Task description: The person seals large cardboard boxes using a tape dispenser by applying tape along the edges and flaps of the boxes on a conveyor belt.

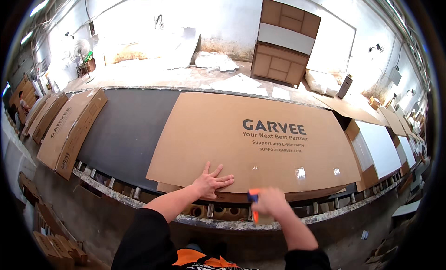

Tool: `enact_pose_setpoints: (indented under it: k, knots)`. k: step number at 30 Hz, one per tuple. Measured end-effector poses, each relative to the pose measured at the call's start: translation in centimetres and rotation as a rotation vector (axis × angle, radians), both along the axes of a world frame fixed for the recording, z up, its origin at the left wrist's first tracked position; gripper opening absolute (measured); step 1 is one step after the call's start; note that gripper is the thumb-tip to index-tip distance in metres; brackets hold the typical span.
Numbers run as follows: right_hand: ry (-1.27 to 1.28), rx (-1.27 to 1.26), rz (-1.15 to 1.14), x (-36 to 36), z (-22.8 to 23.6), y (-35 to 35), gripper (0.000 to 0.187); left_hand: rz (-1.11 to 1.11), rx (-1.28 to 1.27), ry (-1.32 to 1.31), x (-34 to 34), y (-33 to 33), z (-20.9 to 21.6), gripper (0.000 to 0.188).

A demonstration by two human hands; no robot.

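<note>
A large flat cardboard box (pixel 209 126) with dark printing on its top lies in front of me on a conveyor belt (pixel 125 126). My left hand (pixel 211 181) rests with fingers spread on the box's top, close to its near edge. Just right of it, my right hand (pixel 271 201) grips an orange and blue tape dispenser (pixel 253 195) at that near edge; the hand is slightly blurred. Shiny pieces of clear tape (pixel 300 172) lie on the top near the front edge, to the right of the dispenser.
More closed cartons (pixel 69 126) stand on the line at left. Open boxes with white panels (pixel 378 147) follow at right. The conveyor's worn metal rail (pixel 232 222) runs before me, tape rolls (pixel 197 210) beneath it. A stacked cabinet (pixel 285 42) and a fan (pixel 80 48) stand beyond. Someone (pixel 23 103) is at far left.
</note>
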State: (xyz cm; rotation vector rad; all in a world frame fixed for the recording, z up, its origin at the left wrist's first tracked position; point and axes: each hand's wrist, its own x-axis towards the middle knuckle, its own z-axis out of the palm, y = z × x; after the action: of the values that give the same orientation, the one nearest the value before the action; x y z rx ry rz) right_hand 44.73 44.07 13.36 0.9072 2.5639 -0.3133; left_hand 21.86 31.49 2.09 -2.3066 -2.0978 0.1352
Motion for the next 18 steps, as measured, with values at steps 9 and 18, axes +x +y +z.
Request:
enact_pose_setpoints:
  k: [9,18]
  knots:
    - [-0.118,0.036,-0.086,-4.4,-6.7,-3.5,0.039,-0.11,0.11,-0.085,-2.9,0.8,-0.9,0.094]
    - [-0.14,-0.118,-0.293,-3.4,-7.9,-11.1,0.048,0.079,0.216,-0.195,-5.8,-6.0,-0.5,0.093]
